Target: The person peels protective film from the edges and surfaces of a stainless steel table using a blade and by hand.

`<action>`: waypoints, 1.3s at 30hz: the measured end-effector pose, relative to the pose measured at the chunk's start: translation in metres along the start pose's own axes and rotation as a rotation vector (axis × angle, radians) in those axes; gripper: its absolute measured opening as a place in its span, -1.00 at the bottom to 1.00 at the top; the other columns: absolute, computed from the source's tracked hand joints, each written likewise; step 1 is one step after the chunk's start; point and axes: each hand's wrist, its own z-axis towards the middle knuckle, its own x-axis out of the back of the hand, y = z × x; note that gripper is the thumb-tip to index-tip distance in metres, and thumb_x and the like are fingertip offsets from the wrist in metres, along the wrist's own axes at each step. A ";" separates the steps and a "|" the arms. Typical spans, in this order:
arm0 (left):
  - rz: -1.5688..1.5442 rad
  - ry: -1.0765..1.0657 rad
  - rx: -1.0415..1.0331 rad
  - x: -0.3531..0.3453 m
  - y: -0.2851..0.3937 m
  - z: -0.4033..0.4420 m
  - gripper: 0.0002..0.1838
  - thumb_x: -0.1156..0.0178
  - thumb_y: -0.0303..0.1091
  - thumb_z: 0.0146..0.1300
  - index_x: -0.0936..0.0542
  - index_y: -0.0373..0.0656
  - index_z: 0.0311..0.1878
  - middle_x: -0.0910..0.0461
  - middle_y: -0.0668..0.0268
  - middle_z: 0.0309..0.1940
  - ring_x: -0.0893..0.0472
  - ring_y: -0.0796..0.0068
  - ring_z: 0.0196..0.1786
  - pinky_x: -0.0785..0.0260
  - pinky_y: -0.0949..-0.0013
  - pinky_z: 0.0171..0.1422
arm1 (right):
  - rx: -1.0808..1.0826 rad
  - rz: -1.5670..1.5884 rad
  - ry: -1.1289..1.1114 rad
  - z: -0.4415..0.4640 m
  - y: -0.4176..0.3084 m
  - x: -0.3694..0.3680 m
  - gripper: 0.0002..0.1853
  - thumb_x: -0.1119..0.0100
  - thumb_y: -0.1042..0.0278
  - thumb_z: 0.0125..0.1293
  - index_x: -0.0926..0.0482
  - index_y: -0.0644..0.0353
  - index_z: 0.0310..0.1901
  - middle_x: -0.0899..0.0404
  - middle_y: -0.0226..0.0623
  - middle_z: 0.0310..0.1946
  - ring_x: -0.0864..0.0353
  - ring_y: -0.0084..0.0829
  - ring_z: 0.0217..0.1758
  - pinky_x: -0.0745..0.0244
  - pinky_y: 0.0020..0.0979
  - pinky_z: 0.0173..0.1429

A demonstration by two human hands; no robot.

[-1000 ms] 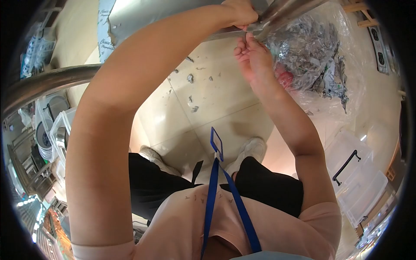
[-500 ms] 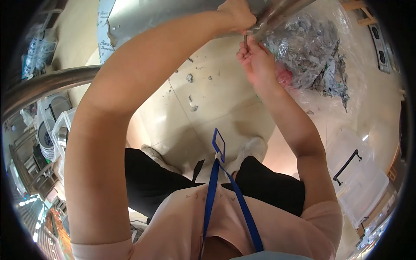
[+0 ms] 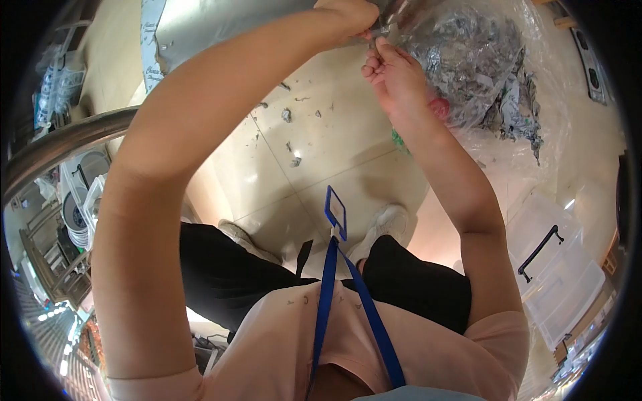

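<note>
At the top edge my left hand point(image 3: 351, 17) curls against a shiny metal sheet point(image 3: 221, 27); most of its fingers are hidden, and whatever they grip cannot be made out. Just below it, my right hand point(image 3: 400, 75) is closed, thumb and forefinger pinching a small, thin metal piece point(image 3: 374, 48). The fingertips of both hands are close together beside a brownish metal tube point(image 3: 399, 12). A patterned protective film point(image 3: 151, 47) runs along the sheet's left edge.
A clear plastic bag point(image 3: 461, 60) of crumpled grey scraps lies right of my hands. Grey bits point(image 3: 286, 115) dot the tiled floor. A curved metal tube point(image 3: 73, 140) passes left of my arm. A clear bin point(image 3: 558, 287) with a black handle sits at right.
Both hands have shifted slightly up and left in view, along with the metal sheet. The right-hand pinch and the left hand's curled pose look the same.
</note>
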 end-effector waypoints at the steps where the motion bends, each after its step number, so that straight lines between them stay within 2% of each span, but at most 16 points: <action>1: -0.018 -0.047 -0.025 0.005 -0.002 -0.004 -0.79 -0.11 -0.32 -0.16 -0.59 -0.28 -0.60 -0.56 -0.01 -0.51 -0.60 0.20 -0.29 -0.43 0.29 -0.18 | -0.028 -0.014 0.010 -0.007 0.001 -0.002 -0.86 -0.06 0.41 0.20 -0.38 0.32 -0.37 -0.43 -0.27 -0.52 -0.36 -0.53 -0.56 -0.30 -0.51 -0.48; 5: 0.128 0.027 -0.183 -0.004 -0.005 0.004 -0.82 -0.11 -0.36 -0.19 -0.58 -0.29 -0.64 -0.55 0.02 -0.56 -0.59 0.17 -0.34 -0.43 0.27 -0.20 | 0.020 0.003 0.003 -0.002 -0.004 0.000 -0.86 -0.05 0.42 0.20 -0.38 0.33 -0.38 -0.43 -0.27 -0.54 -0.35 -0.53 -0.57 -0.29 -0.51 -0.50; 8: 0.002 0.000 -0.105 -0.001 0.000 0.006 -0.81 -0.10 -0.35 -0.16 -0.58 -0.30 -0.61 -0.55 0.03 -0.57 -0.59 0.15 -0.35 -0.43 0.26 -0.22 | 0.023 -0.024 -0.031 0.002 -0.001 -0.001 -0.91 -0.03 0.45 0.21 -0.41 0.29 -0.35 -0.40 -0.33 -0.52 -0.33 -0.55 -0.53 -0.30 -0.52 -0.42; 11: 0.071 -0.058 -0.231 -0.003 -0.006 0.001 -0.81 -0.07 -0.35 -0.13 -0.59 -0.28 -0.60 -0.54 0.00 -0.58 -0.58 0.11 -0.36 -0.42 0.23 -0.24 | 0.046 -0.093 0.007 0.001 -0.003 0.003 -0.90 -0.04 0.43 0.21 -0.41 0.28 -0.37 -0.41 -0.33 -0.53 -0.33 -0.57 -0.53 -0.29 -0.54 -0.43; 14: -0.177 -0.206 -0.080 0.014 -0.002 -0.005 -0.78 -0.03 -0.32 -0.02 -0.60 -0.25 -0.51 -0.52 -0.05 -0.53 -0.56 0.03 -0.36 -0.42 0.19 -0.26 | 0.069 -0.083 -0.009 0.007 -0.003 0.005 -0.84 -0.07 0.40 0.19 -0.41 0.30 -0.45 -0.41 -0.33 -0.60 -0.28 -0.59 -0.63 -0.20 -0.57 -0.54; 17: 0.202 0.277 -0.471 0.022 -0.019 0.010 -0.72 0.04 -0.28 0.11 -0.57 -0.28 -0.35 -0.53 -0.02 -0.56 -0.56 0.02 -0.40 -0.42 0.16 -0.27 | 0.041 -0.330 -0.188 -0.003 -0.009 0.034 -0.83 -0.07 0.37 0.19 -0.43 0.29 -0.47 -0.41 -0.36 -0.62 -0.27 -0.61 -0.63 -0.20 -0.58 -0.54; 18: 0.231 0.318 -0.601 0.022 -0.024 0.013 -0.66 0.11 -0.23 0.19 -0.51 -0.33 -0.23 -0.54 0.07 -0.59 -0.56 0.02 -0.44 -0.42 0.13 -0.29 | -0.022 -0.452 -0.256 -0.008 -0.010 0.047 -0.83 -0.05 0.36 0.20 -0.43 0.26 -0.47 -0.40 -0.40 -0.62 -0.29 -0.64 -0.62 -0.21 -0.60 -0.52; 20: 0.319 0.709 -1.270 0.009 -0.017 0.021 -0.66 0.11 -0.23 0.20 -0.50 -0.32 -0.19 -0.54 0.12 -0.62 -0.55 0.06 -0.48 -0.43 0.14 -0.32 | -0.139 -0.710 -0.406 -0.010 -0.016 0.065 -0.83 -0.02 0.34 0.23 -0.42 0.21 -0.47 -0.38 -0.48 -0.62 -0.31 -0.69 -0.59 -0.24 -0.66 -0.49; 23: 0.400 0.679 -1.309 -0.012 -0.039 0.010 -0.73 0.05 -0.31 0.13 -0.52 -0.29 -0.23 -0.53 0.15 -0.50 -0.53 0.17 -0.38 -0.41 0.21 -0.24 | -0.256 -1.171 -0.437 -0.020 -0.022 0.068 -0.82 -0.02 0.30 0.23 -0.43 0.20 -0.46 -0.38 -0.50 -0.62 -0.33 -0.72 -0.59 -0.27 -0.66 -0.51; 25: 0.395 0.498 -1.329 -0.017 -0.055 -0.008 -0.74 -0.02 -0.38 0.10 -0.48 -0.29 -0.15 -0.51 0.15 -0.22 -0.50 0.33 -0.12 -0.36 0.29 -0.02 | -0.263 -1.147 -0.467 -0.027 -0.017 0.075 -0.81 -0.03 0.29 0.22 -0.43 0.23 -0.45 -0.39 -0.49 -0.62 -0.34 -0.73 -0.59 -0.28 -0.65 -0.51; 28: 0.716 -0.193 -1.470 0.007 -0.091 -0.036 -0.71 -0.08 -0.37 -0.06 -0.52 -0.23 -0.21 -0.45 0.25 -0.12 -0.38 0.30 0.05 -0.17 0.29 0.19 | -0.293 -1.137 -0.469 -0.035 -0.014 0.077 -0.80 -0.02 0.29 0.22 -0.43 0.24 -0.44 -0.39 -0.48 -0.62 -0.35 -0.72 -0.60 -0.30 -0.65 -0.51; 31: 0.478 -0.045 -1.523 0.010 -0.094 -0.055 -0.68 -0.05 -0.36 -0.08 -0.50 -0.24 -0.20 -0.41 0.22 -0.06 -0.38 0.32 0.04 -0.11 0.30 0.23 | -0.305 -1.158 -0.465 -0.043 -0.007 0.074 -0.79 -0.03 0.29 0.21 -0.45 0.29 -0.41 -0.45 -0.41 -0.59 -0.41 -0.67 -0.58 -0.34 -0.62 -0.50; 34: 0.483 0.463 -1.309 -0.017 -0.069 -0.026 -0.74 -0.01 -0.30 0.00 -0.51 -0.24 -0.27 -0.40 0.23 -0.04 -0.41 0.28 -0.02 -0.29 0.30 0.04 | -0.314 -1.198 -0.450 -0.053 -0.001 0.070 -0.79 -0.03 0.29 0.21 -0.46 0.30 -0.39 -0.47 -0.39 -0.57 -0.44 -0.65 -0.57 -0.36 -0.61 -0.50; 36: 0.532 0.481 -1.285 -0.010 -0.071 -0.028 -0.74 0.00 -0.29 0.03 -0.51 -0.23 -0.27 -0.42 0.26 -0.06 -0.43 0.26 -0.06 -0.35 0.29 -0.05 | -0.320 -1.210 -0.436 -0.063 0.002 0.069 -0.79 -0.03 0.29 0.21 -0.46 0.30 -0.39 -0.47 -0.39 -0.57 -0.44 -0.65 -0.57 -0.35 -0.61 -0.50; 38: 0.595 0.165 -1.369 0.001 -0.081 -0.049 -0.74 0.00 -0.29 0.05 -0.50 -0.22 -0.23 -0.45 0.28 -0.10 -0.46 0.24 -0.12 -0.38 0.30 -0.14 | -0.324 -1.197 -0.415 -0.072 0.006 0.070 -0.79 -0.02 0.30 0.22 -0.46 0.30 -0.38 -0.47 -0.39 -0.57 -0.44 -0.65 -0.57 -0.35 -0.61 -0.49; 39: 0.704 -0.245 -1.331 0.013 -0.088 -0.063 -0.76 0.00 -0.29 0.05 -0.51 -0.19 -0.25 -0.47 0.28 -0.14 -0.48 0.24 -0.19 -0.38 0.30 -0.15 | -0.301 -1.138 -0.370 -0.077 0.010 0.072 -0.81 -0.01 0.30 0.23 -0.45 0.28 -0.38 -0.47 -0.40 -0.57 -0.42 -0.66 -0.57 -0.34 -0.62 -0.49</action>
